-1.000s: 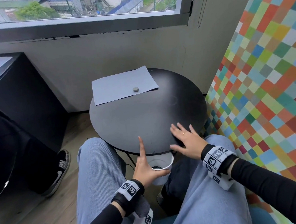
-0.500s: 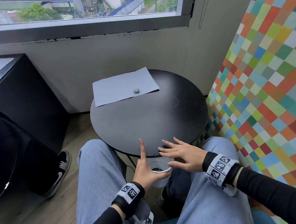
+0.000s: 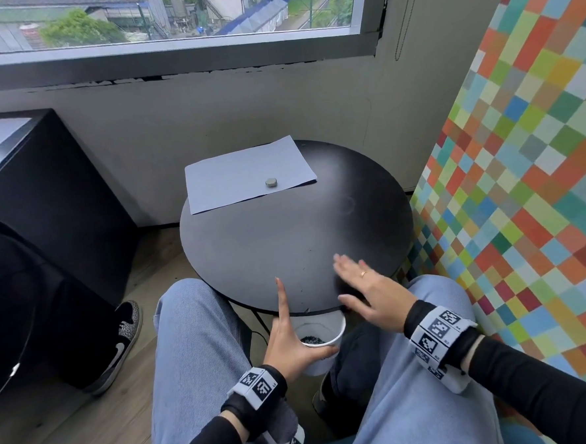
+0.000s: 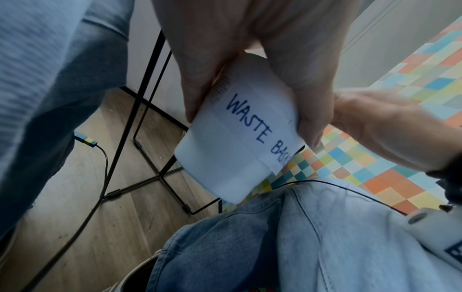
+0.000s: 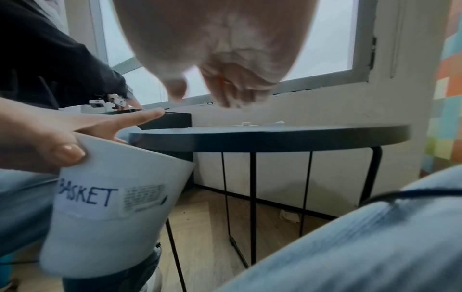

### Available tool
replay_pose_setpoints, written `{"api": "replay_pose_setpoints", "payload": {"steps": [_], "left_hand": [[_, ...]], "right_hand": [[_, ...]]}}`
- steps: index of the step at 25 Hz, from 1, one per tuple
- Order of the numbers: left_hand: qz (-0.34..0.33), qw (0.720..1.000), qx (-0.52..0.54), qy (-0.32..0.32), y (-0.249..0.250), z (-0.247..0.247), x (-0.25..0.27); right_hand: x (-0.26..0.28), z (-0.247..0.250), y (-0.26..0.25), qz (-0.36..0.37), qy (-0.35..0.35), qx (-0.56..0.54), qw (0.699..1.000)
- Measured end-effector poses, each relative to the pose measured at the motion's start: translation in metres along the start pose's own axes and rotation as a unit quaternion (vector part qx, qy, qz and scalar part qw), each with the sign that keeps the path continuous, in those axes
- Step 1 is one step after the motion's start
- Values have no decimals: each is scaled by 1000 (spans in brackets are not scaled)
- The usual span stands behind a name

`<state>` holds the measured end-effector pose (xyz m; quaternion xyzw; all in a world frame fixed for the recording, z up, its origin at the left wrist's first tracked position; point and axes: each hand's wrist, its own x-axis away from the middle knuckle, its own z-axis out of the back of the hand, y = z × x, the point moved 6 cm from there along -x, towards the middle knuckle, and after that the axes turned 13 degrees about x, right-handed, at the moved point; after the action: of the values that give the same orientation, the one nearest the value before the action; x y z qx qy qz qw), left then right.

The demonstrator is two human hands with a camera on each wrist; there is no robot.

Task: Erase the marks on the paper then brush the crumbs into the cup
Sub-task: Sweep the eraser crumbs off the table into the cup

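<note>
Swung back out from the cup's mouth, our flat right hand (image 3: 371,285) hovers over the table (image 3: 285,236) edge mid-brushing while our left hand (image 3: 292,338) grips the cup (image 3: 323,340) beneath, and next we sweep stray crumbs (image 3: 304,311) in.

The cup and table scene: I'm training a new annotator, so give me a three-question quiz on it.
1. True or false: the left hand holds the cup below the table edge.
2. What lies on the paper? A) a pencil B) an eraser C) a brush
3. Fill in: the right hand, fingers straight, is over the table's ____ edge.

Key: 1 true; 2 B; 3 near.
</note>
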<state>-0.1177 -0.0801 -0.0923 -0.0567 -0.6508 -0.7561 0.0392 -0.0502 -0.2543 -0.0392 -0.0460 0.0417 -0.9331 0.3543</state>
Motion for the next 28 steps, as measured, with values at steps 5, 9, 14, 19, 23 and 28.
{"api": "replay_pose_setpoints", "payload": {"steps": [5, 9, 14, 19, 23, 28], "left_hand": [[-2, 1000, 7, 6, -1, 4, 2], [15, 1000, 6, 27, 2, 7, 0], [24, 999, 11, 26, 3, 6, 1], [30, 999, 19, 27, 3, 7, 1], [37, 999, 20, 28, 5, 7, 0], [46, 998, 16, 29, 2, 8, 0]], "right_hand": [[5, 2, -22, 94, -60, -139, 984], [-35, 41, 33, -77, -15, -114, 990], [-103, 63, 107, -121, -116, 89, 982], [-150, 39, 139, -159, -192, 111, 962], [-172, 29, 145, -185, -197, 84, 959], [-159, 7, 83, 31, -194, 64, 978]]}}
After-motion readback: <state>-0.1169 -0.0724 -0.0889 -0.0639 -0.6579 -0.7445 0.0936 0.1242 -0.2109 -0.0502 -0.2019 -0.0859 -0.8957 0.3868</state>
